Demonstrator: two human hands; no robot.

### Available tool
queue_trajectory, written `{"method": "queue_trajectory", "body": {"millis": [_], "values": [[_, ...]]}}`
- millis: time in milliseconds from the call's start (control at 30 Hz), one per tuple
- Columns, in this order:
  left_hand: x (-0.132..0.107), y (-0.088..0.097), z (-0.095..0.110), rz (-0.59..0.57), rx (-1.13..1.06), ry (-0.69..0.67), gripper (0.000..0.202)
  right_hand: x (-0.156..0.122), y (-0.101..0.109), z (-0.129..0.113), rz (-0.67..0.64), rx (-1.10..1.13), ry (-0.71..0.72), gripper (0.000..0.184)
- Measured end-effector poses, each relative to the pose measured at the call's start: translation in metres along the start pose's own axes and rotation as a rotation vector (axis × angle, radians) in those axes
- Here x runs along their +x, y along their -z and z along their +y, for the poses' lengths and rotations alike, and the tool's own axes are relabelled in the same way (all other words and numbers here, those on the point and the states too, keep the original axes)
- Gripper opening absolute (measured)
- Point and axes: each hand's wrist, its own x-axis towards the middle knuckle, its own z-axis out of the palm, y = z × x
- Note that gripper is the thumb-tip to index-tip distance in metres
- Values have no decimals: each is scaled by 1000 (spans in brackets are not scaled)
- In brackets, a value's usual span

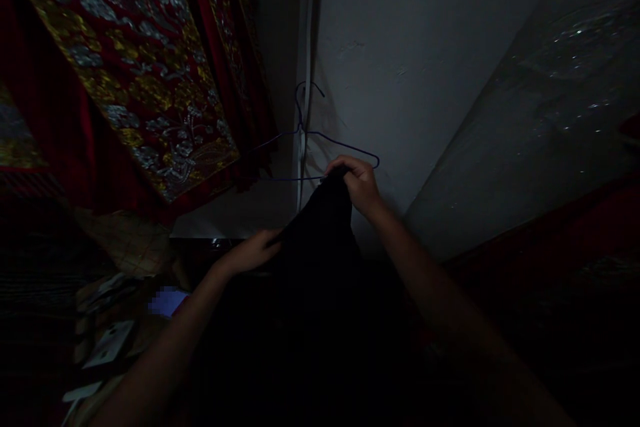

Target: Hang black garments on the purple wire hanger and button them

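Note:
A thin wire clothes hanger (345, 143) hangs by its hook against the wall in front of me. Black cloth (320, 253) drops from my hands into the dark below; its kind and lower edge cannot be made out. Up at the hanger's lower bar, my right hand (357, 180) is closed on the top of the cloth, thumb over it. Lower and to the left, my left hand (255, 250) grips the cloth's left edge, its fingertips partly hidden by the fabric. Whether the cloth lies over the bar is too dark to tell.
Red cloth with gold and silver embroidery (165, 80) hangs at the upper left. A pale cord (308, 27) runs down the wall (400, 47). Shiny clear sheeting (565, 93) covers the right side. A white flat item (109, 343) and a blurred bluish patch (167, 301) lie at lower left.

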Motion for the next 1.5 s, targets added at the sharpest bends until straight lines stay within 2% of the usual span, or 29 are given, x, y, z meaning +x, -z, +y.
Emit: {"method": "queue_trajectory", "body": {"millis": [67,167,233,300,400,500,567,633,700,800,900,1033,1133,1233,1300,1433,1500], "values": [[-8,17,15,102,-29,31,23,1,-11,20,115,15,-12,26],[-20,37,48,195,-140,61,25,4,-37,53,181,133,-178,35],[-29,41,66,138,-224,80,28,6,-52,71,125,188,-290,43],[-37,41,74,9,-268,97,33,9,-58,82,48,157,-357,50],[-49,43,62,-121,-197,136,39,11,-45,85,29,-2,-428,59],[-55,54,33,-65,-48,184,28,7,-18,74,59,-114,-400,61],[-54,65,17,-12,75,235,18,0,-1,63,10,-127,-384,59],[-46,77,12,17,227,289,21,-5,13,52,-46,-108,-400,57],[-35,88,19,54,345,266,26,-8,23,41,-48,-83,-399,57],[-18,99,42,81,394,121,25,-9,35,32,-30,-86,-358,56],[-11,105,64,6,435,85,25,-11,44,30,-33,-205,-285,54],[-18,106,79,-169,503,106,29,-16,50,34,10,-391,-160,51],[-20,108,89,-198,559,84,36,-18,46,37,27,-436,-106,49],[-10,110,102,-148,535,41,35,-20,37,37,59,-427,-95,49],[5,108,108,-66,502,-7,34,-23,28,36,42,-385,-119,50],[37,94,107,213,476,-205,32,-34,10,31,-77,-203,-203,52],[48,85,100,352,482,-290,28,-38,7,29,-79,-141,-204,51]]}}
